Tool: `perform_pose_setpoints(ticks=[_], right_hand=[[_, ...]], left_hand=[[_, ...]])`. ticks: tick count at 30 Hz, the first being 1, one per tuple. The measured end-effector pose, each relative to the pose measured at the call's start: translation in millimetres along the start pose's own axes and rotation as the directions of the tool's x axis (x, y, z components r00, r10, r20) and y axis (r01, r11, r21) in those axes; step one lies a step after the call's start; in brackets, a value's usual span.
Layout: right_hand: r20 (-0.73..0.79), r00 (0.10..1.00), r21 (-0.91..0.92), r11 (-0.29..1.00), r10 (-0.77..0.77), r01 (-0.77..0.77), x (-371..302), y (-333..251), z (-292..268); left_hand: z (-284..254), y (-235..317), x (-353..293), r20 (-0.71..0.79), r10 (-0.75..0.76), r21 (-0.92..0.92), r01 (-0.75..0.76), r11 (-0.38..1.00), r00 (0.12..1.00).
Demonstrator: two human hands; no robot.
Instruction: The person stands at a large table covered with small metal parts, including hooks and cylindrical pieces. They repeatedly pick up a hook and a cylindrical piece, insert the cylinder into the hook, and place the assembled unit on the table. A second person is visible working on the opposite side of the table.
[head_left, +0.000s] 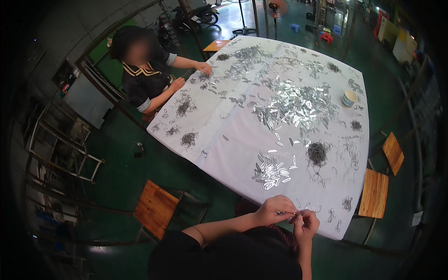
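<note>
My left hand [278, 209] and my right hand [305, 223] meet at the table's near edge, fingers pinched together at the tips. Whatever lies between them is too small to name; a bit of shiny metal shows under the left fingers. Just beyond my left hand is a small pile of flat, narrow metal pieces [270, 172]. A dark, tangled clump of thin wire pieces [317, 154] sits farther off to the right. Loose bent wires [346, 203] are scattered near the right corner.
A larger pile of shiny metal pieces [298, 105] covers the middle of the white-covered table [224, 163]. A paper cup [349, 98] stands at the right edge. Across at the left, a person [149, 74] handles pieces. Wooden stools [156, 208] stand around the table.
</note>
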State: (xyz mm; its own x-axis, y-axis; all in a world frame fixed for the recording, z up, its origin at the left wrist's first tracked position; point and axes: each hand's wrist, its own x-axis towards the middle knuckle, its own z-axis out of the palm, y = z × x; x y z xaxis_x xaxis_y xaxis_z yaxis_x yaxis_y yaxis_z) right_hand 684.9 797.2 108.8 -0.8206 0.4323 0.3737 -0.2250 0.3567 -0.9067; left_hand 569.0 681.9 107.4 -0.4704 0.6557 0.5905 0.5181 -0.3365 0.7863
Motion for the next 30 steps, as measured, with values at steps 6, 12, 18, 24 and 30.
perform_pose_setpoints(ticks=[6, 12, 18, 24, 30], right_hand=[[-0.033, 0.983, -0.134, 0.975, -0.183, 0.177, 6.6, -25.0, -3.4], [0.047, 0.981, -0.074, 0.978, -0.19, 0.194, 8.4, -43.9, -12.8], [0.034, 0.986, -0.073, 0.983, -0.165, 0.167, 4.9, -50.2, -17.9], [0.093, 0.981, -0.127, 0.975, -0.171, 0.182, 8.2, -51.6, -19.1], [0.123, 0.982, -0.031, 0.989, -0.14, 0.145, 8.5, -48.4, -18.7]], left_hand=[[-14.3, -2.6, 4.3, 0.003, -0.107, -0.089, 0.107, 0.99, 0.994], [-47.8, -98.4, -4.3, -0.312, -0.337, 0.338, 0.436, 0.834, 0.888], [-88.3, -161.4, -14.3, -0.249, -0.234, 0.742, 0.341, 0.578, 0.94], [-97.4, -191.8, 13.1, -0.017, -0.363, 0.871, 0.192, 0.452, 0.932], [-99.8, -204.0, 20.1, -0.028, -0.364, 0.87, 0.202, 0.45, 0.931]])
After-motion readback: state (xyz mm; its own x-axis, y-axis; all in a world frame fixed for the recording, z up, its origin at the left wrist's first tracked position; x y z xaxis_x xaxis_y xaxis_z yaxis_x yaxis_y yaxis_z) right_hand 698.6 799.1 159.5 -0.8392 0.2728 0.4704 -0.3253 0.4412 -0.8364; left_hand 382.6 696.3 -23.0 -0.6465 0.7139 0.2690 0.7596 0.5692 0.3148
